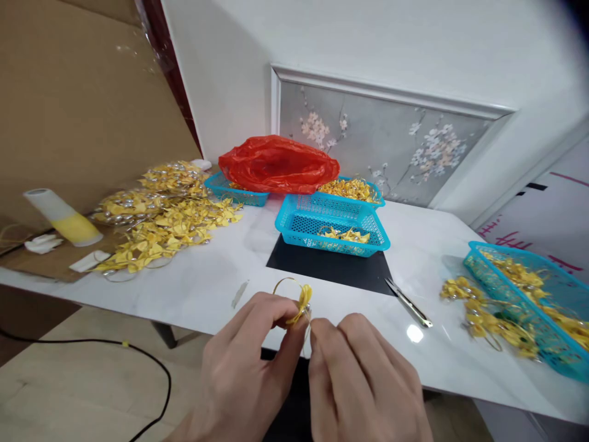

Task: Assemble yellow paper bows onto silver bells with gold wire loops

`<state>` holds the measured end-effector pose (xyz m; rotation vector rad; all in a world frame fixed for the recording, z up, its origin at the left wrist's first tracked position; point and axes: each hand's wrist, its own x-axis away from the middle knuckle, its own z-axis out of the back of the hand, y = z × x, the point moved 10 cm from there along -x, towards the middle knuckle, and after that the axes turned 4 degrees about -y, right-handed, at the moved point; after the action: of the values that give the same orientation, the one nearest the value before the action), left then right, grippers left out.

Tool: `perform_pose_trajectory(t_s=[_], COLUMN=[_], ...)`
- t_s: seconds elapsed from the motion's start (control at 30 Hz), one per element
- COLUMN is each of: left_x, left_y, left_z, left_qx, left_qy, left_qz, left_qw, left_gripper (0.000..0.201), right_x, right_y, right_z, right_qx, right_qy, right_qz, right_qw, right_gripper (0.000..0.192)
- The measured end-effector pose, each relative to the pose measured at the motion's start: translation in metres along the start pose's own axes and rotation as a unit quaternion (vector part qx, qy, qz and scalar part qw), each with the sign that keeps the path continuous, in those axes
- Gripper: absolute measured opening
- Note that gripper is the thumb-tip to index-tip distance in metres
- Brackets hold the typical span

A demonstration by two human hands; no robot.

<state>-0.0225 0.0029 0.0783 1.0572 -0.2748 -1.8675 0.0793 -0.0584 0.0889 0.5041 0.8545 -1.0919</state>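
Between the thumb and forefinger of my left hand [248,362] is a small yellow ribbon flower [304,299] with silvery beads at its side. A thin gold cord [286,280] loops out from it above my fingers. My right hand [363,374] is closed right beside the flower, fingertips pinched on the thin strand [308,325] that comes off it. Both hands are over the table's front edge. Beyond them, a blue basket [294,230] with a few yellow flowers [345,235] stands on a black mat [317,267].
Thread snips [408,304] lie right of the mat. More yellow flowers [488,313] lie by a blue basket [510,307] at right. A flower pile [170,230] and a yellow-white cone [64,218] are at left. A red plastic bag [276,162] sits on baskets behind.
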Motion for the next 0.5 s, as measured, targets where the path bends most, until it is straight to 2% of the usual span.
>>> perform_pose_trajectory(t_s=[0.07, 0.17, 0.3, 0.5], left_x=[0.004, 0.012, 0.020, 0.023], left_y=[0.004, 0.004, 0.006, 0.004], left_z=[0.004, 0.007, 0.008, 0.005], left_qx=[-0.008, -0.013, 0.002, 0.019], left_qy=[0.019, 0.035, 0.029, 0.019], left_qz=[-0.023, -0.040, -0.082, -0.106], left_qw=[1.000, 0.999, 0.996, 0.994], left_gripper=[0.018, 0.027, 0.035, 0.044], right_x=[0.001, 0.001, 0.000, 0.002], right_y=[0.005, 0.015, 0.023, 0.025], right_z=[0.002, -0.007, -0.011, -0.016], right_qx=[-0.025, -0.131, -0.231, -0.270], right_qy=[0.029, 0.010, 0.010, 0.004], right_qz=[-0.068, -0.141, -0.181, -0.217], right_qw=[0.997, 0.981, 0.956, 0.938], right_gripper=[0.012, 0.015, 0.018, 0.019])
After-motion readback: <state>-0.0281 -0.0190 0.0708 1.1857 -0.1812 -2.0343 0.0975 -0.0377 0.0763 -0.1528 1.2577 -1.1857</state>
